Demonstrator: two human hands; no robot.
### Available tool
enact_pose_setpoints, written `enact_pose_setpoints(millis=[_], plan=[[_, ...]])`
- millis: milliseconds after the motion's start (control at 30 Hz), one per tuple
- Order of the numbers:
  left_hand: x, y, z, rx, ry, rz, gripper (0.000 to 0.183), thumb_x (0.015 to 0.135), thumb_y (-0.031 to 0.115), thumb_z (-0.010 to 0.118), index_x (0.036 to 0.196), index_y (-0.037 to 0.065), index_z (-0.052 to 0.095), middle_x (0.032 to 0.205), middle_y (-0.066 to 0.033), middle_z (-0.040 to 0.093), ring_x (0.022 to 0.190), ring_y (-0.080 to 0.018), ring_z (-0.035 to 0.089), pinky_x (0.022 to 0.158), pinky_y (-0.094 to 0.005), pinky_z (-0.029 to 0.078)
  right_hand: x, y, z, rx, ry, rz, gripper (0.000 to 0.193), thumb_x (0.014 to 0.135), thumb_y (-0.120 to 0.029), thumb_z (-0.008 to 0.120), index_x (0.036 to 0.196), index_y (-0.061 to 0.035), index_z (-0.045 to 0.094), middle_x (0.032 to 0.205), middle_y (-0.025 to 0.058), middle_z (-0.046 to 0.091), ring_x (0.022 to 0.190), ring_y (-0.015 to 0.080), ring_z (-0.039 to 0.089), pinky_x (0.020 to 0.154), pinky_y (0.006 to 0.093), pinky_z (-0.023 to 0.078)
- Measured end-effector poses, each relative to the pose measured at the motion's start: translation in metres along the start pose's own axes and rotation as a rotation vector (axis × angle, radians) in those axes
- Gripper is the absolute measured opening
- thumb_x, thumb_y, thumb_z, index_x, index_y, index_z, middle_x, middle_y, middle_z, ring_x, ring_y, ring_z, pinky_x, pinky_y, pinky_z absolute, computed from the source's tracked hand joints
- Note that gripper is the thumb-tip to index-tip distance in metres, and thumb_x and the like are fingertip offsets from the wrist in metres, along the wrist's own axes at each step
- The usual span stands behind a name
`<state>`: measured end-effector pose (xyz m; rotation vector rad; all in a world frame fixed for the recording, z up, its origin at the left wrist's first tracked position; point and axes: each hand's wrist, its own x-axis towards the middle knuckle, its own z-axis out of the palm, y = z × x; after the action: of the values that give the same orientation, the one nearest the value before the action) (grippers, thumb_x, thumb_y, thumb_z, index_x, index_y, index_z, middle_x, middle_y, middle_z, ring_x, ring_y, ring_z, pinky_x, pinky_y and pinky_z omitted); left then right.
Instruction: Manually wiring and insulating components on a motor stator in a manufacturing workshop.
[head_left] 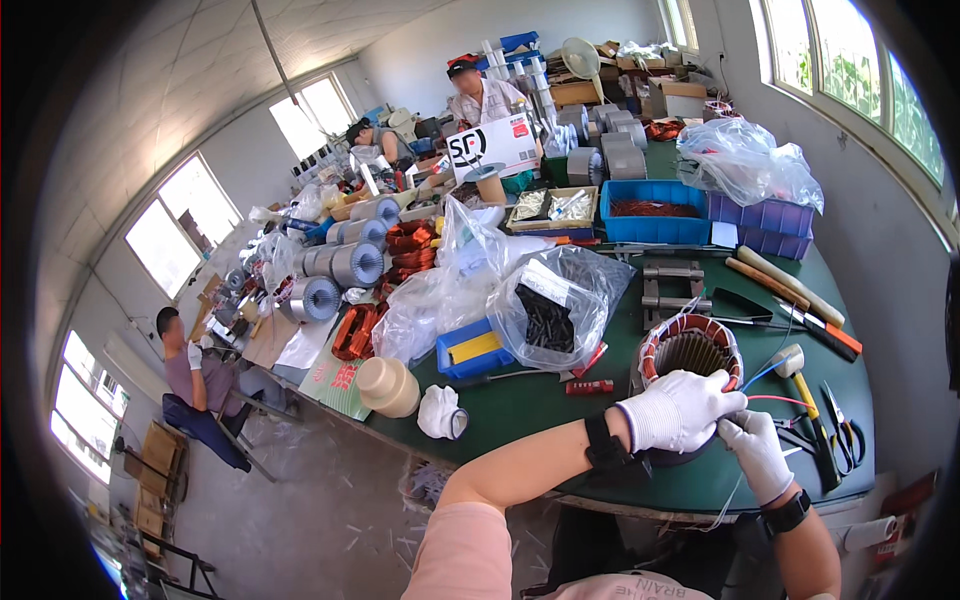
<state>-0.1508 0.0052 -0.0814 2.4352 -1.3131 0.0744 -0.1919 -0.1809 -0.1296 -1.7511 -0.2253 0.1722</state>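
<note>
A motor stator [697, 333] with a copper winding bound in white cord stands upright at the table's near right edge. My left hand [680, 410], in a white glove, lies across its near rim, fingers curled together at the winding. My right hand [757, 455], also gloved, is just right of it, thumb and fingers pinched close to the left fingertips. What either hand pinches is too small or hidden to tell. A blue wire [768, 369] and a red wire [782, 398] stick out to the right of the stator. Thin white cord [733, 500] hangs below my hands.
Right of the stator lie a mallet [808, 400], scissors [846, 430] and wooden rods [790, 285]. Left are a bag of black strips [545, 320], a blue box [472, 348] and a tape roll [388, 387]. Bins [655, 225] stand behind; several people sit farther off.
</note>
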Motion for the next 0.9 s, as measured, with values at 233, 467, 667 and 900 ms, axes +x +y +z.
enact_pose_setpoints(millis=[233,467,667,900], plan=[[-0.016,0.005,0.014,0.241,0.283,0.02,0.059,0.079,0.016,0.065,0.135,0.009,0.049,0.105,-0.0126,0.058,0.097,-0.0294,0.059,0.09,-0.0436,0.045,-0.061,0.037,-0.027,0.446,0.468,-0.151,0.052,0.099,-0.043,0.051,0.123,0.0021,0.058,0.098,0.0081,0.062,0.081,0.0109,0.058,0.065,0.022,0.046],[-0.037,0.017,0.005,0.243,0.45,-0.17,0.046,0.076,0.007,0.066,0.121,0.007,0.059,0.118,-0.016,0.06,0.108,-0.0363,0.057,0.105,-0.0474,0.039,-0.102,0.075,-0.088,-0.193,0.424,0.043,0.029,0.097,-0.021,0.052,0.112,0.0006,0.065,0.086,0.0118,0.066,0.073,0.02,0.063,0.067,0.0313,0.048],[-0.033,0.057,0.038,0.178,0.472,-0.042,0.037,0.076,0.003,0.067,0.112,0.008,0.064,0.111,-0.0126,0.063,0.096,-0.0304,0.062,0.088,-0.042,0.049,-0.073,0.048,-0.041,-0.545,0.213,-0.2,0.017,0.082,-0.006,0.059,0.095,-0.0013,0.068,0.084,0.0173,0.062,0.081,0.0361,0.063,0.073,0.0413,0.051],[-0.045,0.077,0.046,0.246,0.341,-0.072,0.029,0.071,0.006,0.072,0.098,0.006,0.064,0.083,-0.0071,0.059,0.072,-0.0267,0.059,0.065,-0.0392,0.047,-0.058,0.013,0.003,-0.065,0.049,-0.308,0.013,0.081,-0.005,0.062,0.089,0.0048,0.064,0.085,0.0163,0.058,0.079,0.033,0.059,0.072,0.0361,0.049]])
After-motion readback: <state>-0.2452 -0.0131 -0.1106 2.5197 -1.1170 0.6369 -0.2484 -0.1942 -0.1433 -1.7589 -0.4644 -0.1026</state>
